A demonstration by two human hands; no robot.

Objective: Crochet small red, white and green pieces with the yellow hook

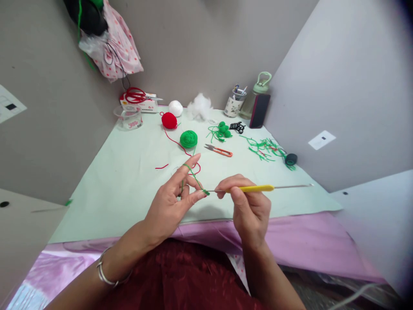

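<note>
My left hand (171, 200) pinches a small piece of green crochet work (205, 192) between thumb and a finger. Green yarn (195, 174) runs from that piece up over the raised index finger. My right hand (250, 209) grips a crochet hook (258, 188) by its yellow handle, with one metal end at the green stitches and the other pointing right. Beyond my left hand sits a ball of green yarn (189, 139). A ball of red yarn (169, 121) lies farther back, its loose strand trailing toward my fingers.
Orange-handled thread snips (219, 150), green crocheted pieces (223, 130) and green yarn scraps (266, 148) lie on the table (129, 185). Behind stand a plastic tub (129, 118), red scissors (136, 95), white stuffing (200, 107), a pen cup (235, 104), a bottle (254, 97) and a phone (260, 111).
</note>
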